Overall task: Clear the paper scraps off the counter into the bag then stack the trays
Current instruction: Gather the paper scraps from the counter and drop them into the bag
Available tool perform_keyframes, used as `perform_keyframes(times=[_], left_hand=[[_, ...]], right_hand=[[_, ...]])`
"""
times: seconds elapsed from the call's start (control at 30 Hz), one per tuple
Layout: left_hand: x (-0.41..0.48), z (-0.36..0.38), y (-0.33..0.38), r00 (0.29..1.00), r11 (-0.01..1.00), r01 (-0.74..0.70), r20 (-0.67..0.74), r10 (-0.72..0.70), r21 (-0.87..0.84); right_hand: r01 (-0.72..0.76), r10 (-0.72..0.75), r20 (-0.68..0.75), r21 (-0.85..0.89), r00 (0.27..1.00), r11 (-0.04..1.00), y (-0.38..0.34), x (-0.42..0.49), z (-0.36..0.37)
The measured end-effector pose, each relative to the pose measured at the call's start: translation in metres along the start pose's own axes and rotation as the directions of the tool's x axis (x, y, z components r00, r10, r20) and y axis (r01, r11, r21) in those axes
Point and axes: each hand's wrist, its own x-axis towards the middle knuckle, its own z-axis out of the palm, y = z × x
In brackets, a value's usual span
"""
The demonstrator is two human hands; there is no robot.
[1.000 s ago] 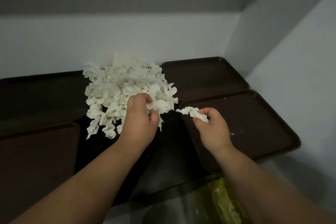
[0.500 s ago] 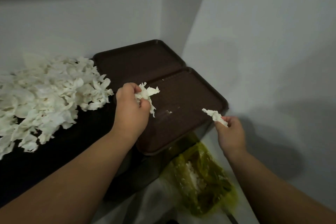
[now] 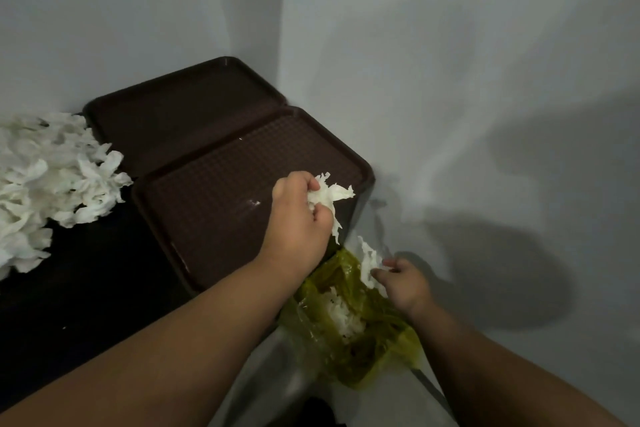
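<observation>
Scraps (image 3: 45, 180) of torn white paper, thin and crinkled, look featherlight and limp, best gathered in loose bunches rather than bit by bit. The left hand (image 3: 298, 218) grips one such wad (image 3: 329, 198) above the near tray (image 3: 214, 211); the right hand (image 3: 403, 282) pinches a smaller tuft (image 3: 369, 263) over the yellow-green bag (image 3: 377, 350) just below it. Most of them lie on the dark desk (image 3: 86, 288), well left of both hands.

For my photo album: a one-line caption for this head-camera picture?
Left hand and right hand hold paper scraps near a yellow bag beside brown trays.
</observation>
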Motion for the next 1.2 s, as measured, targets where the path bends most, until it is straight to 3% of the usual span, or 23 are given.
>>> perform_keyframes(times=[0.2,0.3,0.37,0.47,0.53,0.6,0.73,0.83,0.93,1.1,1.2], left_hand=[[-0.003,0.028,0.003,0.997,1.000,0.028,0.071,-0.027,-0.011],[-0.007,0.038,0.006,0.994,0.998,0.047,0.100,-0.044,-0.031],[-0.009,0.044,0.009,0.990,0.998,0.047,0.138,-0.042,-0.034],[-0.011,0.055,0.015,0.981,0.998,0.050,0.190,-0.040,-0.047],[-0.011,0.060,0.019,0.980,0.998,0.029,0.197,-0.019,-0.052],[-0.009,0.065,0.020,0.981,0.999,0.001,0.192,0.008,-0.045],[-0.005,0.066,0.016,0.961,0.997,0.058,0.275,-0.044,-0.043],[-0.008,0.064,0.012,0.940,0.991,0.113,0.330,-0.084,-0.068],[-0.009,0.058,0.005,0.930,0.992,0.123,0.352,-0.103,-0.034],[-0.009,0.044,-0.002,0.944,0.990,0.144,0.301,-0.136,-0.005],[-0.011,0.037,-0.005,0.952,0.989,0.148,0.272,-0.142,0.000]], right_hand=[[-0.095,0.095,-0.019,0.026,0.995,0.995,0.023,0.006,-0.023],[-0.113,0.116,0.002,0.241,0.993,0.964,0.009,-0.004,-0.031],[-0.116,0.039,0.163,0.497,0.986,0.860,-0.021,-0.019,-0.032],[-0.112,-0.237,0.377,0.706,0.895,0.700,-0.073,-0.042,-0.031],[-0.074,-0.281,0.348,0.735,0.894,0.674,-0.098,-0.049,-0.026],[-0.049,-0.237,0.278,0.738,0.931,0.673,-0.111,-0.050,-0.023],[-0.130,-0.147,0.264,0.796,0.953,0.592,-0.110,-0.043,-0.020],[-0.138,-0.108,0.252,0.784,0.962,0.606,-0.101,-0.033,-0.020],[-0.067,-0.058,0.153,0.700,0.986,0.711,-0.088,-0.018,-0.020],[0.068,-0.087,0.042,0.338,0.995,0.939,-0.056,0.009,-0.018],[0.099,-0.107,0.065,0.115,0.992,0.988,-0.039,0.021,-0.019]])
